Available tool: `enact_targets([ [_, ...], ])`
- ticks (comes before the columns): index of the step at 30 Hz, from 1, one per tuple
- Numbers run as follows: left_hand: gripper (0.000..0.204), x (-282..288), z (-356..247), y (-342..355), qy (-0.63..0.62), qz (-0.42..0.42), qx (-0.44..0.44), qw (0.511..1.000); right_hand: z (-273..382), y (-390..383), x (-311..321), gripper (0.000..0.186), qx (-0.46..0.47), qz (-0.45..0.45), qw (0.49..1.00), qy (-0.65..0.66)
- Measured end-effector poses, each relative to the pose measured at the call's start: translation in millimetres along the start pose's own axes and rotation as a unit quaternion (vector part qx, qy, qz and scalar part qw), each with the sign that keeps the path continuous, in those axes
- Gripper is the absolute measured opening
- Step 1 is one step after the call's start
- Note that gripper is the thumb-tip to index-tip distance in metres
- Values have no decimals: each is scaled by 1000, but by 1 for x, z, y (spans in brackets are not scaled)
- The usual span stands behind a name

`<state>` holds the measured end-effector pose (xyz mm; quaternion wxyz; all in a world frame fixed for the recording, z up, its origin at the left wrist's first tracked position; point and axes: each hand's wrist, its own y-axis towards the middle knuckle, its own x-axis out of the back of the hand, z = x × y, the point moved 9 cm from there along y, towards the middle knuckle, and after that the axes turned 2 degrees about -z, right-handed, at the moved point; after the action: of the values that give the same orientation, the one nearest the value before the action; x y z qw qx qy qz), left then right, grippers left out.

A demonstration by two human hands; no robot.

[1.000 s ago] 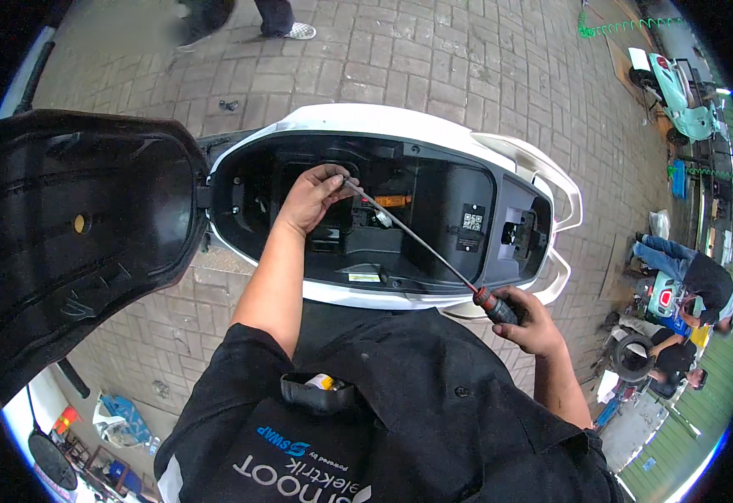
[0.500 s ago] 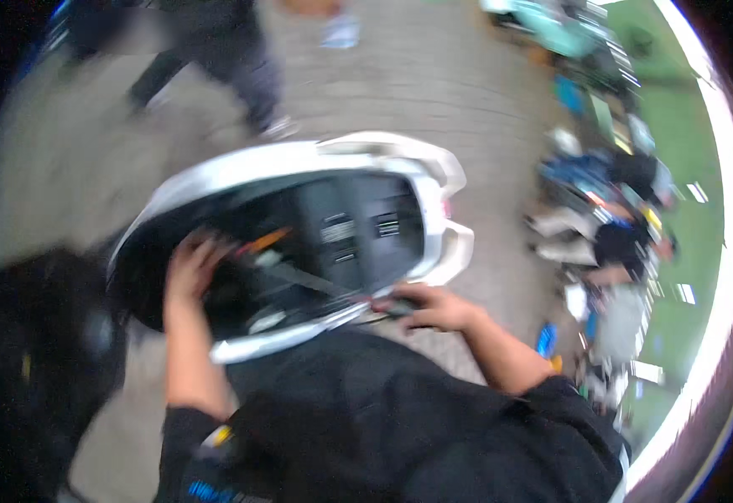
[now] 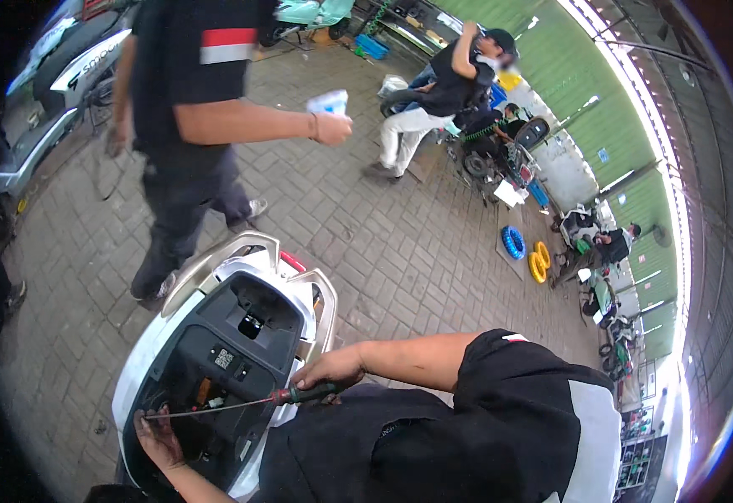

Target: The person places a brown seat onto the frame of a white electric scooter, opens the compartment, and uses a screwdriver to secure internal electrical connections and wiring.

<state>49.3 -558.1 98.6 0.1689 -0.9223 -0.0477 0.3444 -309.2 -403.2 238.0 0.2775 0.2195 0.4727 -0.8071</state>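
Note:
In front of me is a white scooter body with its dark storage compartment exposed. My right hand is wrapped round the red and green handle of a long screwdriver, at the compartment's right edge. The shaft runs leftward across the opening. At its far end, the fingertips of my left hand close about the tip, over the left part of the compartment. An orange part lies deeper inside, below the shaft. Whether a screw sits at the tip is too small to tell.
A person in a dark shirt stands just beyond the scooter, holding a white packet. Farther off, another person walks on the paved floor. Blue rings and yellow rings lie at right. A partly dismantled scooter stands far left.
My view has swung up and turned, so the scooter sits lower left. My left hand has come to the screwdriver's tip. A person with a packet now stands close by.

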Motion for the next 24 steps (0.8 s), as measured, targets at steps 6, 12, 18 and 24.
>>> enact_targets([
  [6,33,-19,-1,7,2,53,-16,998,0,-2,31,36,-3,-107,990,-86],
  [12,35,-27,-2,-11,-36,-54,11,998,38,-17,37,64,-42,-223,928,-295],
  [18,24,-76,-9,-13,-37,27,6,999,4,-7,50,49,5,-122,992,-29],
  [24,28,-76,-19,-17,-55,43,-25,997,3,2,48,48,9,-133,991,10],
])
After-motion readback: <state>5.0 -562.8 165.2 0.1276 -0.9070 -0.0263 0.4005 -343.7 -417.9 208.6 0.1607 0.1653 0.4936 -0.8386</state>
